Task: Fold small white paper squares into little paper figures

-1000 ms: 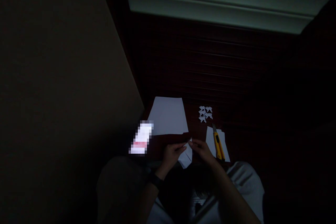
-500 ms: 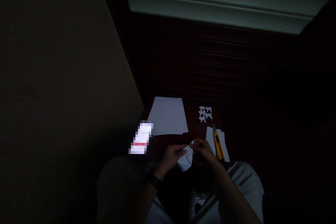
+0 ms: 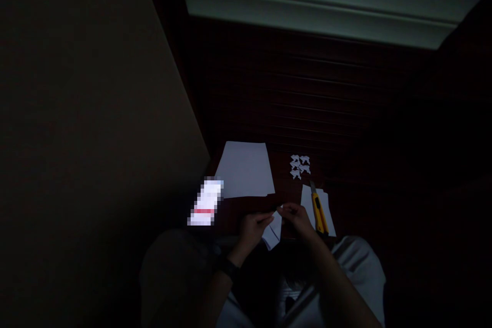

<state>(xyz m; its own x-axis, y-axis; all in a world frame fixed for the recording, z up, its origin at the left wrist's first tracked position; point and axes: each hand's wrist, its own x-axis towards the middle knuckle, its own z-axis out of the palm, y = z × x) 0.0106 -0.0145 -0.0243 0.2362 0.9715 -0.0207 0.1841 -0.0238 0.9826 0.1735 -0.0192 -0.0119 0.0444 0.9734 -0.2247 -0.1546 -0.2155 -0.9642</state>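
A partly folded piece of white paper (image 3: 272,234) is held between my two hands at the near edge of a small dark table. My left hand (image 3: 253,228) pinches its left side, thumb and fingers closed on it. At the paper's top corner, the fingers of my right hand (image 3: 295,218) are closed on the tip. Creases run across the paper, and its lower end hangs just past the table edge. The dim light hides the fine detail of the fingertips.
A stack of white sheets (image 3: 246,169) lies at the back left, beside a bright blurred phone (image 3: 206,202). Several small folded paper figures (image 3: 300,165) sit at the back right. A yellow box cutter (image 3: 319,212), blade out, rests on smaller paper sheets (image 3: 307,205).
My right hand has shifted slightly left at the paper's top corner, and the paper has turned a little. Both hands keep their hold. The other things on the table stay in place.
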